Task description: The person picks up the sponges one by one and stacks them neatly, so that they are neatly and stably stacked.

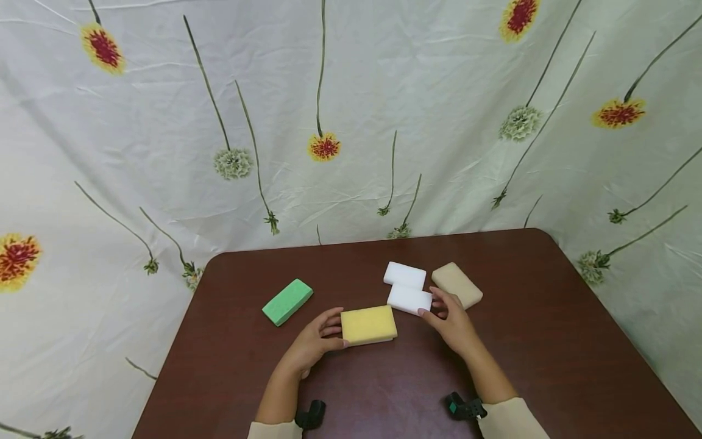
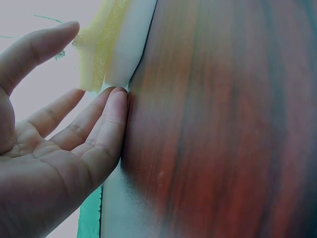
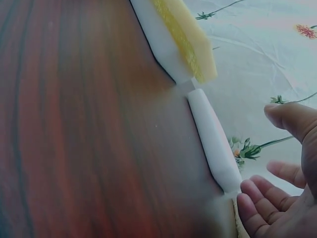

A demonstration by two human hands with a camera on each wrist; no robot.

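A yellow sponge (image 1: 368, 325) lies on top of a white sponge (image 2: 130, 42), the two forming a small stack on the table. At the stack's left end is my left hand (image 1: 315, 342), its fingertips at the white layer and its thumb spread apart. Further right lies another white sponge (image 1: 409, 299), touching or nearly touching a white sponge (image 1: 404, 275) behind it. My right hand (image 1: 451, 320) has its fingers and thumb at the right end of the nearer one, loosely extended. Just behind that hand rests a beige sponge (image 1: 456, 284).
A green sponge (image 1: 287, 302) lies at an angle on the left of the dark brown table (image 1: 554, 329). A flowered cloth (image 1: 351, 91) hangs behind the table's far edge. Both wrists carry a black strap-on device (image 1: 311, 416).
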